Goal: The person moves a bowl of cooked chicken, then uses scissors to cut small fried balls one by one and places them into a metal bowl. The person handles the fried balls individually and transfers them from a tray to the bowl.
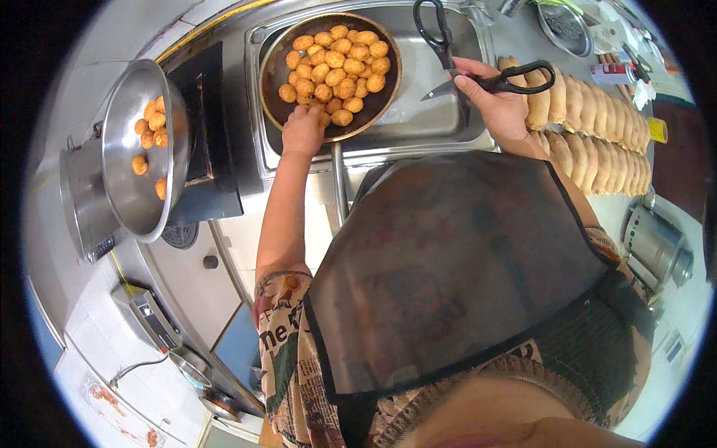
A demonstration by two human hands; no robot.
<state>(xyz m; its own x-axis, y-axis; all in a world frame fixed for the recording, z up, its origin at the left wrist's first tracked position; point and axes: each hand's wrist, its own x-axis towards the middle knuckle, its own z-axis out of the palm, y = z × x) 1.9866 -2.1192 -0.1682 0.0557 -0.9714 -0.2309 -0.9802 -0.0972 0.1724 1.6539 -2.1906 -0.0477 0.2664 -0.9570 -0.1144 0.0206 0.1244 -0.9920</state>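
Observation:
A dark frying pan (386, 106) rests over the sink, heaped with golden-brown, egg-shaped fried balls (336, 77). At the pan's near rim, my left hand (304, 130) reaches in, its fingers against the nearest balls. The fingertips are partly hidden, so I cannot tell whether a ball is gripped. My right hand (498, 106) holds black-handled scissors (493, 84) over the right side of the sink, with the handles spread wide and the blades apart. One blade points left towards the pan.
Left of the sink (425, 73), a tilted-looking steel bowl (129, 196) holds several similar balls. Two rows of pale, elongated food pieces (594, 106) line the right counter. Beyond them are a spray can (613, 73) and another metal bowl (566, 31). The pan's handle (339, 185) projects towards me.

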